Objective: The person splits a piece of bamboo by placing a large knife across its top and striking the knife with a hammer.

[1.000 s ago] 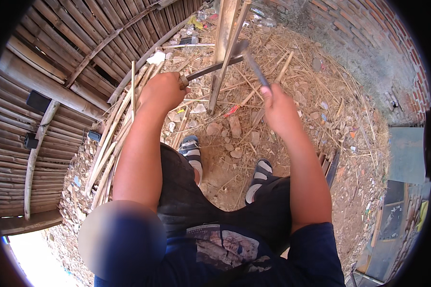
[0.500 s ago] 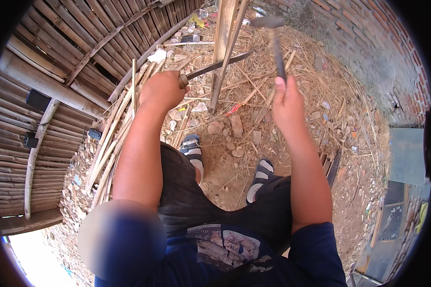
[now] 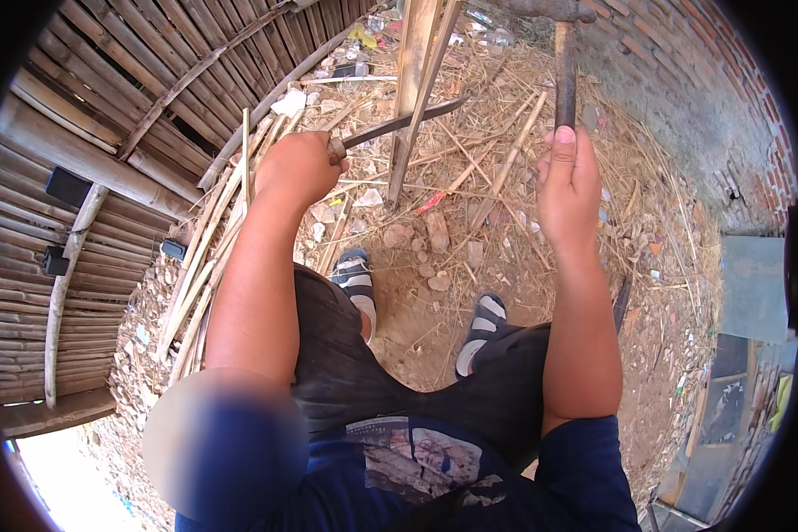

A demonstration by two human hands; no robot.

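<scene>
Head view: two long, pale-brown split wooden strips point(image 3: 417, 66) lie ahead of the person, between the two hands, closer to the left one. Their long axis runs from the upper edge of the picture down toward the feet, leaning slightly left at the lower end; whether that end touches the ground cannot be told. The left hand point(image 3: 299, 168) is closed around the short wooden handle of a narrow, dark metal blade point(image 3: 372, 135), which crosses the strips nearly at right angles, its tip jutting out on their right side. How deep it sits between them is unclear. The right hand point(image 3: 569, 191) grips the dark shaft of a heavy metal-headed hammer point(image 3: 565, 84), well apart from the strips, with the head by the picture's upper edge and off to the right of the blade's tip. Straw-littered earthen ground point(image 3: 399, 355) shows between the hammer shaft and the strips. Along the ground's left edge stands a brown slatted bamboo wall point(image 3: 164, 80); along its far right edge, a grey-and-red brick wall point(image 3: 674, 106), closest to the hammer's side.
</scene>
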